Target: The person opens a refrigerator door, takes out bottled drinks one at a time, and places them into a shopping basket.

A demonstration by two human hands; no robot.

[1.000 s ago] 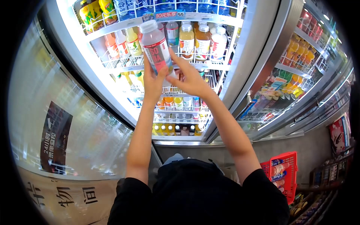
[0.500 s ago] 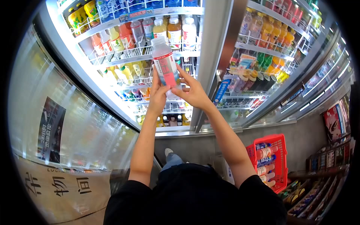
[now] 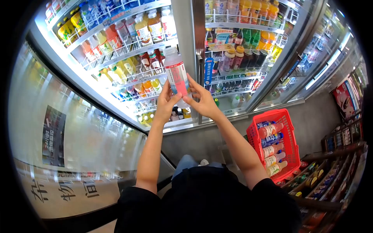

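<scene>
Between my two hands is a clear plastic drink bottle (image 3: 176, 73) with a white cap and a white, red and pink label. It is held out in front of me, tilted, label towards me. My left hand (image 3: 168, 101) wraps its left side low down, thumb on the front. From the right, my right hand (image 3: 201, 100) closes around the lower part, its thumb also on the front. Behind the bottle stands the lit drinks fridge (image 3: 126, 58), its shelves full of bottles.
A red basket (image 3: 297, 153) with several bottles in it stands on the floor at my right. The opened glass fridge door (image 3: 89, 128) is at my left. More fridge shelves (image 3: 243, 25) are ahead to the right, and a snack rack (image 3: 330, 171) is at the lower right.
The view has turned to the right, so the fridge shelves shift left and the basket shows more fully. The bottle stays in both hands, now in front of the fridge's right edge.
</scene>
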